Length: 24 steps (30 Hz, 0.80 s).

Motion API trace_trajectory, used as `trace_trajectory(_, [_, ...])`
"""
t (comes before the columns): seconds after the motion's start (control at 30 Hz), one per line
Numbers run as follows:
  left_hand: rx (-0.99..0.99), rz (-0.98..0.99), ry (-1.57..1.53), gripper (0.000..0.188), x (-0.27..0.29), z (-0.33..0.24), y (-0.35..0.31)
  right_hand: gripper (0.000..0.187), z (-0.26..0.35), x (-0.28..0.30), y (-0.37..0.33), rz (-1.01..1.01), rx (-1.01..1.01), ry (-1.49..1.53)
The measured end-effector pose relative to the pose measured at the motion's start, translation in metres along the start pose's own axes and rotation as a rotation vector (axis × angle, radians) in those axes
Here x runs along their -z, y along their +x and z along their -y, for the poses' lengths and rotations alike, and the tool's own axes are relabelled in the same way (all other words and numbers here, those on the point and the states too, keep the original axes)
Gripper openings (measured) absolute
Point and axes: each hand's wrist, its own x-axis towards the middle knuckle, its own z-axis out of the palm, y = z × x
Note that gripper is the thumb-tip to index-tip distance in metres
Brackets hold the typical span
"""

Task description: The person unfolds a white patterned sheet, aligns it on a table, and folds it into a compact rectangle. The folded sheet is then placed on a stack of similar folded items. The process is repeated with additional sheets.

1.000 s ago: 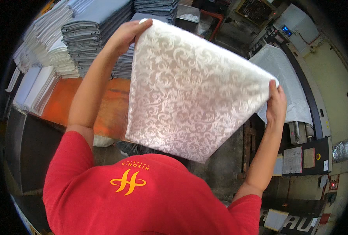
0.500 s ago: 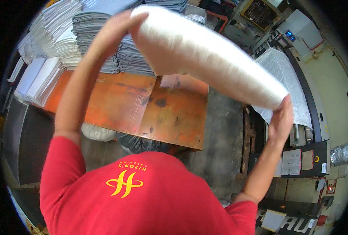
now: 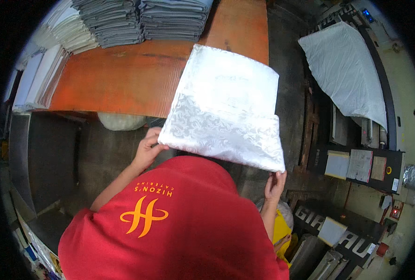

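A white patterned cloth (image 3: pixel 221 105), folded into a flat panel, lies over the front part of the orange wooden table, its near edge at the table's front. My left hand (image 3: pixel 150 147) pinches its near left corner between thumb and fingers. At the near right corner, my right hand (image 3: pixel 275 183) grips the edge from below. The cloth has a leafy woven pattern, and a fold shows along its right side.
The orange table (image 3: pixel 118 86) carries stacks of folded grey cloths (image 3: pixel 172 21) and white cloths (image 3: pixel 46 77) at the far left. To the right, a white sheet (image 3: pixel 345 70) covers part of a long machine. A dark metal cabinet (image 3: pixel 44 158) stands at the left.
Both hands have come down and toward me from high up, bringing the cloth from a raised, stretched roll to a flat panel on the table. My view has tilted nearer.
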Motion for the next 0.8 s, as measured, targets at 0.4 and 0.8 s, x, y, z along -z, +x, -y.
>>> trace_trajectory(0.4, [-0.234, -0.011, 0.127, 0.024, 0.031, -0.077, 0.064, 0.049, 0.062, -0.032, 0.043, 0.223, 0.248, -0.295])
trace_trajectory(0.8, [0.374, 0.134, 0.064, 0.058, 0.003, 0.04, 0.255, 0.082, 0.007, -0.101, 0.246, 0.134, -0.283, -0.525])
